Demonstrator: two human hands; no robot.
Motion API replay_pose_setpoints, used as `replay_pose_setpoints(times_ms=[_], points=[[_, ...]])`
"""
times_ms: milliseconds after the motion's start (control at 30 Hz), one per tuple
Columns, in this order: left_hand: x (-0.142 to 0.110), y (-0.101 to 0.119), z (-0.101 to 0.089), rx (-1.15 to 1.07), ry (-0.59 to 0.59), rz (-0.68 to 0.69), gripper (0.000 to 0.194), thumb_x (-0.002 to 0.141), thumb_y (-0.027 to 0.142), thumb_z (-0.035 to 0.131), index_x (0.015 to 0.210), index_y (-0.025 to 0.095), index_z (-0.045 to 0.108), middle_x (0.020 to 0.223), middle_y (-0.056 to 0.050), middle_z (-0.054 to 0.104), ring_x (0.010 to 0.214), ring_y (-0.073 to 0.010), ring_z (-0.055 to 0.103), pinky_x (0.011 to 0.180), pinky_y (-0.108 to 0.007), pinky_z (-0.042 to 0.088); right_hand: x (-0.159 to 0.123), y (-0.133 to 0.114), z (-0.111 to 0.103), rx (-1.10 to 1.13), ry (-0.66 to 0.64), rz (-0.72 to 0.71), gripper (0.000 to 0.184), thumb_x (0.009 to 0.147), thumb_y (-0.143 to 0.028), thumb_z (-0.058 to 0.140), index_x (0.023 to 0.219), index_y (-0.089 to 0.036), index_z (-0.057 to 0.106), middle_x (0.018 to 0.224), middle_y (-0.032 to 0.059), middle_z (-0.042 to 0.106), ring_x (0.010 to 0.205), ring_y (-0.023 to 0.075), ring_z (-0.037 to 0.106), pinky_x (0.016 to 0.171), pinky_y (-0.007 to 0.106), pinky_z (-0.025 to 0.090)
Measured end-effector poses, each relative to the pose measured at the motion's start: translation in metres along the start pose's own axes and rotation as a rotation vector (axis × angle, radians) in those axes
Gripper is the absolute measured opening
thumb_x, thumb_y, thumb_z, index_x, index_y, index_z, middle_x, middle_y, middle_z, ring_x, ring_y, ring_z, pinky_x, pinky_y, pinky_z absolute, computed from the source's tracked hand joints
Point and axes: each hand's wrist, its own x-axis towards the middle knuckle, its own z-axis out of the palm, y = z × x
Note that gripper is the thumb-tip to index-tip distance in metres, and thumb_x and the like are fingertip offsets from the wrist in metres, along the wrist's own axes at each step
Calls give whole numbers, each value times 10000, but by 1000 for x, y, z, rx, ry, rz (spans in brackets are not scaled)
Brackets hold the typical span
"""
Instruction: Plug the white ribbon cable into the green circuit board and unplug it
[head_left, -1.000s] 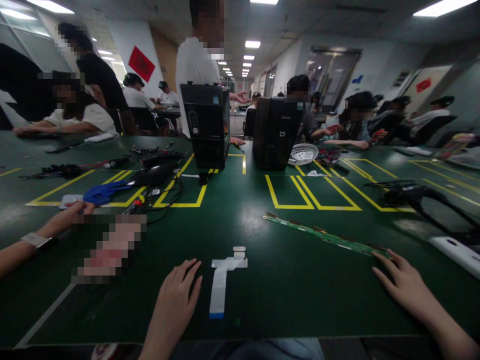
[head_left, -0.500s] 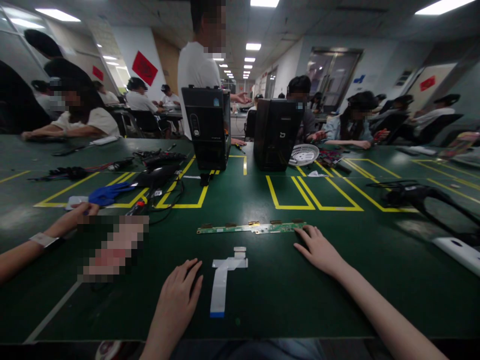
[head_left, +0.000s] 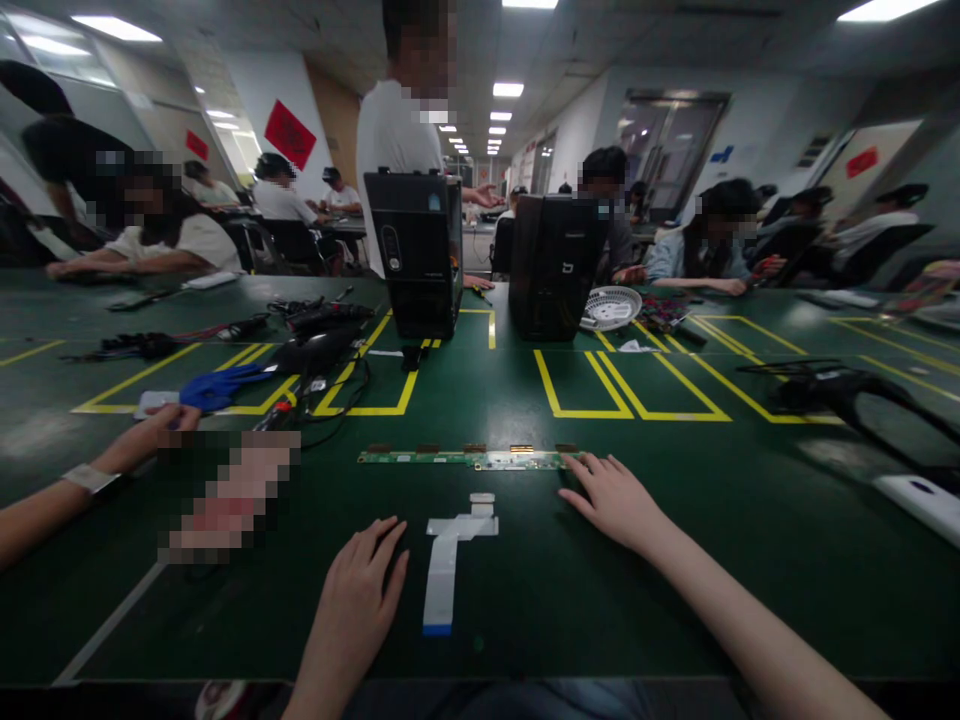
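My left hand (head_left: 360,590) lies flat and open on the green table (head_left: 570,590), just left of a white flat ribbon cable (head_left: 448,565). My right hand (head_left: 611,495) rests with fingers spread, fingertips touching the right end of a long narrow green circuit strip (head_left: 465,458). That strip lies level across the table, just beyond the ribbon cable. Neither hand grips anything.
Two black computer towers (head_left: 420,250) (head_left: 551,265) stand behind yellow floor-tape boxes. Cables, a blue glove (head_left: 217,385) and tools lie at the left. Another person's hand (head_left: 146,435) rests at the left. A white fan grille (head_left: 609,307) and a black frame (head_left: 847,390) sit at the right.
My right hand has slid the green circuit strip from the right side leftward to the middle, turning it level above the ribbon cable. My left hand has stayed put.
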Motion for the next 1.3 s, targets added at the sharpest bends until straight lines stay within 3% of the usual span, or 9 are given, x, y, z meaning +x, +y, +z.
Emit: replay_pose_setpoints(times_ms=[100, 233, 400, 533, 633, 767, 1000, 1300], points=[[0, 0, 0, 4, 0, -2, 417, 961, 363, 373, 1231, 149, 609, 1238, -132, 609, 1149, -295, 562, 985, -500, 451, 11, 7, -9, 72, 95, -99, 440, 951, -399, 417, 1299, -169, 560, 1237, 143, 574, 1120, 276, 556, 981, 464, 446], [0, -1, 0, 8, -8, -1, 424, 963, 366, 369, 1234, 145, 609, 1244, -135, 605, 1154, -295, 560, 988, -495, 450, 19, 6, 2, 232, 178, -276, 361, 972, -276, 371, 1253, -206, 586, 1328, 117, 514, 1262, 242, 450, 1075, 463, 369], [0, 0, -1, 9, -21, -17, 423, 961, 369, 375, 1242, 151, 604, 1252, -129, 605, 1168, -299, 552, 993, -502, 446, 15, -1, 24, 330, 107, -252, 418, 994, -318, 321, 1353, -223, 512, 1426, 123, 430, 1348, 247, 364, 1083, 485, 360], [0, -1, -1, 8, -27, -34, 412, 961, 368, 380, 1249, 169, 599, 1263, -119, 602, 1177, -300, 549, 993, -507, 446, 12, -3, 26, 317, 36, -241, 469, 1000, -385, 295, 1422, -238, 439, 1506, 109, 333, 1401, 253, 277, 1116, 493, 310], [0, 2, -2, 2, -19, -36, 407, 957, 366, 385, 1236, 170, 607, 1252, -121, 606, 1165, -309, 556, 981, -519, 453, 14, -4, 25, 310, 16, -247, 477, 998, -406, 299, 1421, -241, 442, 1511, 102, 336, 1397, 251, 289, 1132, 500, 283], [4, 26, -2, 1, 19, -48, 379, 961, 351, 391, 1232, 189, 602, 1245, -108, 607, 1174, -303, 548, 974, -514, 461, 14, -9, 23, 296, 2, -242, 494, 986, -422, 339, 1427, -222, 434, 1504, 111, 349, 1388, 258, 305, 1142, 500, 261], [27, 86, 5, -70, -25, 119, 338, 957, 257, 416, 1244, 184, 579, 1306, -90, 581, 1248, -281, 494, 1037, -483, 427, 8, -25, 26, 295, 3, -282, 522, 984, -449, 340, 1449, -219, 394, 1516, 122, 319, 1406, 269, 262, 1146, 513, 238], [39, 118, 19, -48, -140, 200, 366, 944, 226, 425, 1275, 140, 556, 1292, -137, 603, 1201, -299, 549, 989, -489, 473, 6, -32, 31, 334, 36, -274, 511, 983, -433, 351, 1439, -206, 405, 1508, 130, 332, 1397, 266, 285, 1132, 491, 286]])
